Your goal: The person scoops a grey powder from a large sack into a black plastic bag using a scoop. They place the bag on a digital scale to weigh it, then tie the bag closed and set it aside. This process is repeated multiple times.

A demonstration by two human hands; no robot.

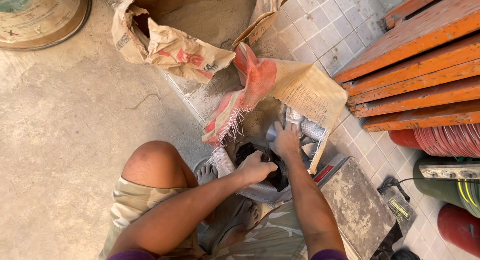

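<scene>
The left hand [257, 167] is clenched on the near edge of a black plastic bag [260, 162], knuckles up, pulling the dark film toward the wrist; the bag lies directly under and just beyond this hand, its mouth gathered between the two hands, and what it contains is too dark to tell; the right hand [286, 140] is just past the left one and a little to its right, fingers closed on crumpled white woven sacking [302, 124] at the far rim of the same opening; the black bag sits inside a white woven sack [260, 191] whose frayed edge hangs just to the left of the left hand, and that sack rests between the person's knees; draped over and beyond the right hand lies a tan and orange woven sack [287, 87], folded open with loose threads hanging; farther beyond both hands stands a torn brown paper sack [172, 42], open at the top and holding grey powder [210, 17]; below the right forearm lies a dusty grey slab [357, 205] on the tiled floor [327, 25]; to the right of the right hand, well apart, stand stacked orange metal frames [420, 65]; far to the left of the left hand, a round drum [40, 15] stands on the concrete floor [65, 140].
</scene>
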